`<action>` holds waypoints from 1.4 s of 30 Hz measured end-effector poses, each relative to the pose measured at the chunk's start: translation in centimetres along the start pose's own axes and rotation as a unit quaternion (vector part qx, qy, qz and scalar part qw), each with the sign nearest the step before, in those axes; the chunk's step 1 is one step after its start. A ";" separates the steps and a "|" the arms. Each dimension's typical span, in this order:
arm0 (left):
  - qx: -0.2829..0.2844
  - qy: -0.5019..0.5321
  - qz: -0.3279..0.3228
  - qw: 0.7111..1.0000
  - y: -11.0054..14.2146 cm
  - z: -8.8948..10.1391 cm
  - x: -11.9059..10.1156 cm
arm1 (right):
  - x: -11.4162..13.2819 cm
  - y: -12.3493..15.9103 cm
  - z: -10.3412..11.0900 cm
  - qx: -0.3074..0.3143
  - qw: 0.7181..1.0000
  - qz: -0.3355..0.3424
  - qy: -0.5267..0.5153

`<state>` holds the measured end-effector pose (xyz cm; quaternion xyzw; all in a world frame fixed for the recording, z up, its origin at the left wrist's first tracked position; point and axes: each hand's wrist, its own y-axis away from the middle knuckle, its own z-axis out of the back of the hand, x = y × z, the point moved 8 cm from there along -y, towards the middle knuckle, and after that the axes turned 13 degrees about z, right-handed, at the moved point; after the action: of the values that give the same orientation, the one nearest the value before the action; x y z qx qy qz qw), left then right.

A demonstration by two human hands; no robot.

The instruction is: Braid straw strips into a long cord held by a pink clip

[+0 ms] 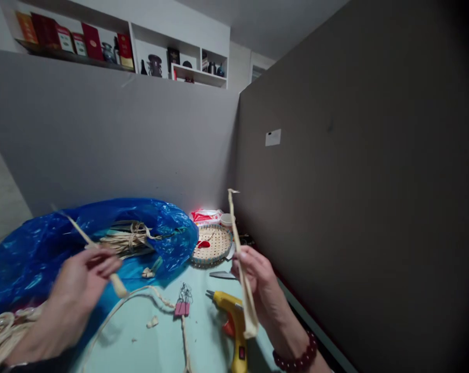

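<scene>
My left hand is closed on a pale dried plant strip, whose thin end points up and left; the hand is a little blurred. In my right hand a second strip is pinched, long and folded, its narrow end rising upright and its wide end hanging down. Between the hands, on the table, a braided cord runs to a pink binder clip with tangled dark wire on it. A yellow glue gun lies beside my right hand, with scissors partly hidden behind that hand.
A blue plastic bag at the left holds a tied bundle of dried strips. Behind stand a round woven tray, a red-and-white packet and a cup. Grey partitions close off the back and right.
</scene>
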<state>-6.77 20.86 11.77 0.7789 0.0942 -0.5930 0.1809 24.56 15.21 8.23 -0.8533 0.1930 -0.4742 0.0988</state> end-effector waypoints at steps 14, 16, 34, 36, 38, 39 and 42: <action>0.336 -0.188 0.038 0.922 9.0 -10.3 8.8 | -1.9 2.5 -4.2 0.170 0.943 0.048 0.283; 0.326 -0.203 0.033 0.923 8.7 -10.1 8.8 | -1.8 2.6 -4.4 0.179 0.931 0.056 0.313; 0.276 -0.291 -0.073 0.913 8.7 -10.1 7.2 | -1.2 3.8 -4.8 0.202 0.800 0.155 0.544; 0.277 -0.295 -0.082 0.911 8.8 -10.2 7.0 | -1.6 3.5 -4.5 0.195 0.832 0.116 0.507; 0.299 -0.290 -0.055 0.907 8.9 -10.3 7.5 | -2.1 3.3 -4.0 0.174 0.878 0.062 0.442; 0.312 -0.285 -0.037 0.905 8.8 -10.4 7.8 | -2.4 3.2 -3.9 0.164 0.897 0.036 0.408; 0.327 -0.273 -0.009 0.905 8.7 -10.3 8.5 | -3.5 3.2 -3.6 0.143 0.933 -0.015 0.329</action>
<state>7.91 16.43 7.53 0.6008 -0.1515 -0.7817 -0.0705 19.09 13.83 6.30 -0.6293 0.1315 -0.7524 0.1437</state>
